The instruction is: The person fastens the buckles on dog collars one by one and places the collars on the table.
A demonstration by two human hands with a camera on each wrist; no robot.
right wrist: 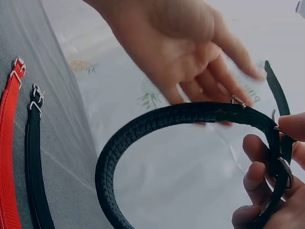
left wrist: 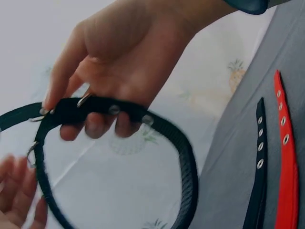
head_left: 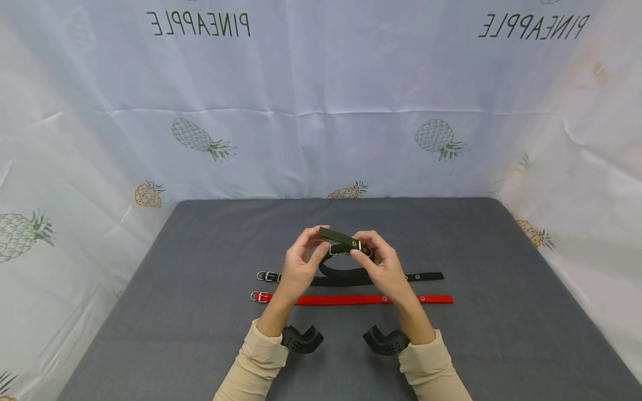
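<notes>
A dark green dog collar (head_left: 337, 236) is bent into a loop between the two hands, its free strap end sticking out toward the left. My right hand (head_left: 382, 262) pinches the collar beside its buckle; in the right wrist view the right fingers (right wrist: 255, 176) curl by the metal ring. My left hand (head_left: 302, 266) is held at the opposite side of the loop, beside a metal keeper. In the right wrist view the left hand (right wrist: 176, 47) looks blurred, its thumb spread away from the band and its fingertips partly hidden behind it.
Below the hands, a black collar (head_left: 341, 281) and a red collar (head_left: 341, 300) lie straight and parallel on the grey table (head_left: 175, 312), buckles to the left, eyelets to the right. A white pineapple-print curtain (head_left: 311, 150) surrounds the table. Black wrist mounts (head_left: 302, 340) sit at both sleeves.
</notes>
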